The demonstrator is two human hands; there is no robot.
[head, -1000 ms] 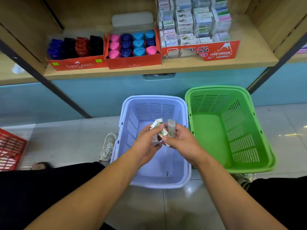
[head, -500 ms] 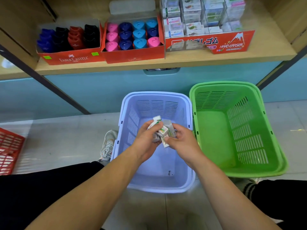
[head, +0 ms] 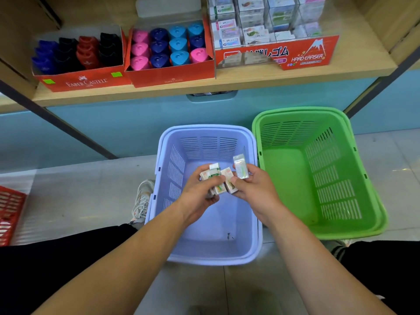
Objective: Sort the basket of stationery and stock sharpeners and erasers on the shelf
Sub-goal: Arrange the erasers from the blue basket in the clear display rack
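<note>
Setting: shop floor of pale tiles, with a wooden shelf (head: 227, 86) across 12 o'clock, above a teal panel.
Baskets: lilac basket (head: 204, 128) sits directly under your hands, with a dark scrap on its bottom. The green basket (head: 295, 110) is just beside it at 3 o'clock. A red basket (head: 9, 212) is cut off at 9 o'clock.
Shelf stock: Faber-Castell sharpener box (head: 86, 81) at 11 o'clock. A box of pink and blue sharpeners (head: 169, 48) is next to it. The Hard Eraser display box (head: 302, 57) at 1 o'clock is stacked with packs.
Left hand (head: 200, 194): your fingers curl round a small bundle of boxed erasers (head: 214, 177), with the thumb laid across them.
Right hand (head: 255, 189): you pinch a clear-wrapped eraser (head: 240, 167) upright at the fingertips. A second boxed eraser (head: 230, 181) is held lower, touching the left bundle.
Location of goods: all erasers are held above the lilac basket, well short of the shelf.
Handling: these are probably light, stiff little blocks. The glossy wrap looks slippery, and a loose bundle may spill.
Hold: grip across the broad flat faces, squaring the packs before you lift towards 1 o'clock.
</note>
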